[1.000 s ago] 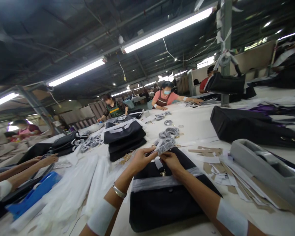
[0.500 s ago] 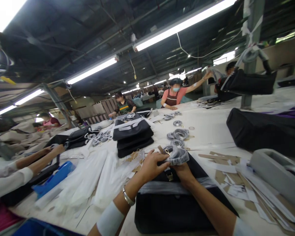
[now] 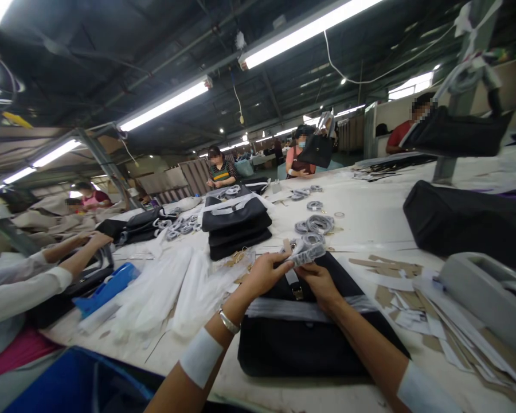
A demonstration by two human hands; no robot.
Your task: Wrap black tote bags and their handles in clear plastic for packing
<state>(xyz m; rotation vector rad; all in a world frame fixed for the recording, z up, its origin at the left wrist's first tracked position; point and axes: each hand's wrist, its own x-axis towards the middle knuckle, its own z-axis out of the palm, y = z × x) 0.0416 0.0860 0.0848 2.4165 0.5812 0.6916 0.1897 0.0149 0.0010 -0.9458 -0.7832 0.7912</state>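
Note:
A coiled bag strap (image 3: 308,252), wrapped in clear plastic film, is held between my two hands over a black bag (image 3: 301,353). My left hand (image 3: 267,274) is closed on the strap's left side, beside a small brown tag. From below and right, my right hand (image 3: 322,282) grips the same coil. The bag lies flat on the table, with plastic film across its flap and a metal buckle (image 3: 298,293) just below my hands. Parts of my fingertips are hidden by the coil and film.
Several wrapped strap coils (image 3: 315,224) lie beyond the bag. Stacked black bags (image 3: 236,223) and plastic sleeves (image 3: 150,292) are to the left, near a co-worker's arms (image 3: 75,258). Card scraps (image 3: 395,298) and a grey tape dispenser (image 3: 477,292) stand right.
The strap coil has tilted and come lower between my hands, and my right hand now shows more. Across the table, a co-worker has brought a black bag in front of them.

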